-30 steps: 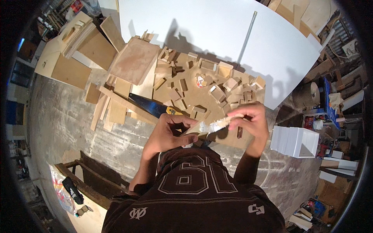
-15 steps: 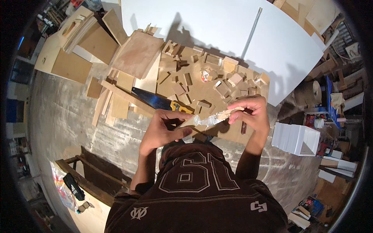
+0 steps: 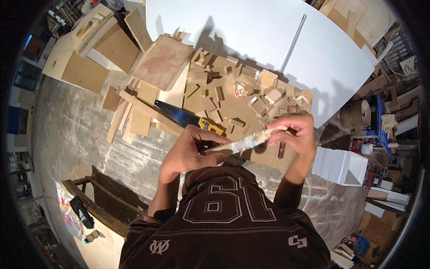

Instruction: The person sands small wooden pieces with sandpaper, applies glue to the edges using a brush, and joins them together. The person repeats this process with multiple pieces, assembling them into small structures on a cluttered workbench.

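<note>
My left hand is closed on a small light wood piece, thumb below and fingers above, in front of my body. White paste is smeared at the end of this piece. My right hand pinches a thin pale wooden stick between thumb and fingers. The stick's far end meets the paste, so I cannot tell where stick and wood piece touch. Just beyond my left hand lies a handsaw with a dark blade and a yellow and black handle.
Several small wood blocks and a small round tub with white contents cover the low wooden work board. A large white panel stands behind it. Stacked boards are at left, white boxes at right.
The stick and the wood piece have come closer together, and the white paste between them looks flatter and wider. My right hand has shifted slightly. The whole view has moved a little.
</note>
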A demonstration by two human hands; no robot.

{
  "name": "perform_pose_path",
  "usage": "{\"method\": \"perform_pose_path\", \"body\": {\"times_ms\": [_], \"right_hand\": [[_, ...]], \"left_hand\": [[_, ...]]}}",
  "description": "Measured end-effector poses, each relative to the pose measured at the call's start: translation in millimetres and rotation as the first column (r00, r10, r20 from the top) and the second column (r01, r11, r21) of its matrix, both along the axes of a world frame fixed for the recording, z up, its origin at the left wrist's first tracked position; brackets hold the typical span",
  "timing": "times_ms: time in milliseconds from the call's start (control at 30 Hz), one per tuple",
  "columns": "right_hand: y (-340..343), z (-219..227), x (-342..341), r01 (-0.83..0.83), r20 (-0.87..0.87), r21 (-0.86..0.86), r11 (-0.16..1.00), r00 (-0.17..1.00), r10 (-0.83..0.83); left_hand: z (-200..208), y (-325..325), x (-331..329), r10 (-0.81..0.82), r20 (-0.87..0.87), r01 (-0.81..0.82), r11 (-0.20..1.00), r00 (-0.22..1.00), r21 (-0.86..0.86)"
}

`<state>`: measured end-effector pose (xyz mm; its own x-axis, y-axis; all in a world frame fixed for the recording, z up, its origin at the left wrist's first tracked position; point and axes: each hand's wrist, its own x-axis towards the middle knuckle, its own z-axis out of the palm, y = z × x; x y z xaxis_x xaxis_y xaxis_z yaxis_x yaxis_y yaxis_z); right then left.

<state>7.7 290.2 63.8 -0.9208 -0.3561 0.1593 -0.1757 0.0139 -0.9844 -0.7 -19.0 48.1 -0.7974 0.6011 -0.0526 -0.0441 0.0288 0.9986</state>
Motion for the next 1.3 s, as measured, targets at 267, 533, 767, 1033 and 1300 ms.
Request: {"method": "perform_pose_path", "body": {"times_ms": [267,533,767,1033,1300], "right_hand": [[1.0,-13.5,-6.2,0.052,0.081,-0.032,0.998,0.995,-0.049],[-0.6,-37.7,-19.0,0.188,0.131,0.045,0.981,0.973,-0.192],[6.7,-115.7,-43.0,0.459,0.234,0.182,0.87,0.839,-0.491],[-18.6,-198.4,-78.2,0.601,0.154,0.478,0.64,0.661,-0.735],[-13.2,-246.2,-129.2,0.682,-0.16,0.619,0.39,0.595,-0.788]], "left_hand": [[-1.4,1.4,1.7,0.028,0.106,-0.033,0.999,0.994,0.039],[-13.5,-7.5,5.0,0.026,0.178,-0.026,1.0,0.984,-0.005],[-55.1,-39.6,14.1,0.269,0.233,-0.244,0.961,0.934,-0.132],[-81.7,-58.9,19.6,0.274,0.37,-0.233,0.961,0.888,-0.151],[-93.8,-81.0,0.2,0.245,0.416,-0.204,0.969,0.876,-0.141]]}}
